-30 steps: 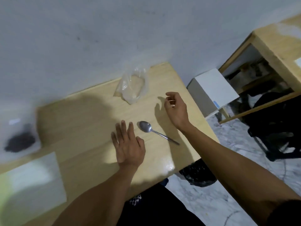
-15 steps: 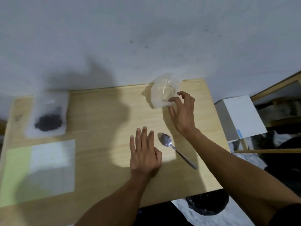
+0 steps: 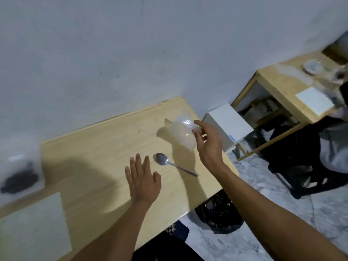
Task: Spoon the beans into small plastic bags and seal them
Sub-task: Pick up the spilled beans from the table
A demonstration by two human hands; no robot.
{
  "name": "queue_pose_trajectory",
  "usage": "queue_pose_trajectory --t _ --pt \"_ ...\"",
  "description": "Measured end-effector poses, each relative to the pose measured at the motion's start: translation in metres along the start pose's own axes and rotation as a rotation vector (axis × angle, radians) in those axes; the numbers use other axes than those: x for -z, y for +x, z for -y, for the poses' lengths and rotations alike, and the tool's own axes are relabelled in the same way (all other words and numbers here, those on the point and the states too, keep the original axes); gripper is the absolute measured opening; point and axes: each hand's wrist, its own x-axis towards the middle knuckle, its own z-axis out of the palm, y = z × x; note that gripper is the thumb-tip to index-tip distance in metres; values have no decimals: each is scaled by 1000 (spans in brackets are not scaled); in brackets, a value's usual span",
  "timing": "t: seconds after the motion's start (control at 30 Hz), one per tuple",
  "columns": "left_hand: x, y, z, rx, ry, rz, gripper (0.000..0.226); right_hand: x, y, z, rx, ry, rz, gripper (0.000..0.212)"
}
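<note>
Bag (image 3: 183, 133) in right-hand (image 3: 208, 146) grip

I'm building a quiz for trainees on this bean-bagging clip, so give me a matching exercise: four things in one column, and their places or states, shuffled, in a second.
Things:
1. spoon
2. clear plastic bag
3. left hand
4. dark beans

States:
A. pinched by the right hand
B. at the table's far left edge, in a blurred bag
C. flat, with straight fingers
D. lying untouched between the two hands

Pairs: 1-D, 2-A, 3-C, 4-B
</note>
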Motion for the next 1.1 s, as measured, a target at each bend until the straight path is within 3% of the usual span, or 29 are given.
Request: queue_pose_trajectory --t 0.23,0.43,0.6,0.8,1.1 --pt "-6 -46 -1 -235 84 126 68 65 -79 -25 -365 76 -299 23" --pt "-14 -62 4 -379 169 67 66 104 -151 -52 -632 119 -613 21" --pt "-16 -67 5 -392 224 53 65 112 -199 -93 -883 116 -831 20" --pt "-21 -66 6 -412 242 -25 61 95 -229 -133 -1093 66 -808 20" --pt "-20 -65 -2 -314 154 62 67 74 -211 -161 -1228 62 -579 27"
